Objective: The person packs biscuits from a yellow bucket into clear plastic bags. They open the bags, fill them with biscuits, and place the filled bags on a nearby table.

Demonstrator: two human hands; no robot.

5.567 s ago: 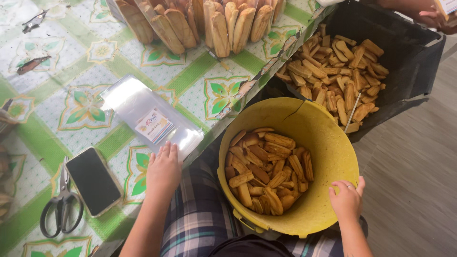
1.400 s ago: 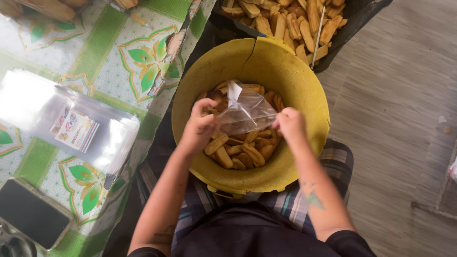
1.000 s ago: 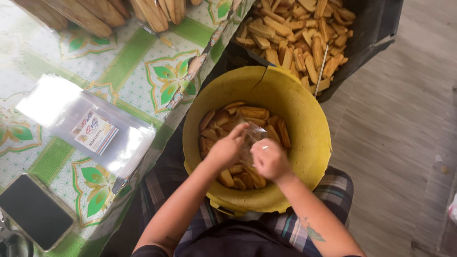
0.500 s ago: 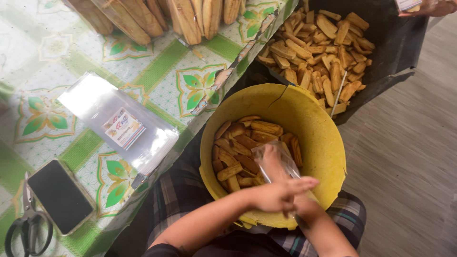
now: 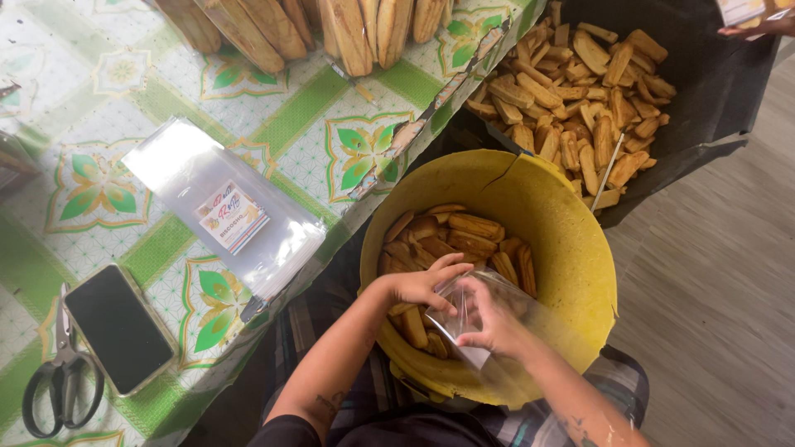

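Clear plastic bag (image 5: 497, 319) half hidden behind both hands (image 5: 464, 302).

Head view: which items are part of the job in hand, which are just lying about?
In use:
left hand
right hand
clear plastic bag
yellow tub of fried sticks

Lying about:
phone
scissors
stack of labelled bags
black bin of sticks

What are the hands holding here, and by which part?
Both the left hand and the right hand pinch a clear plastic bag at its open mouth.
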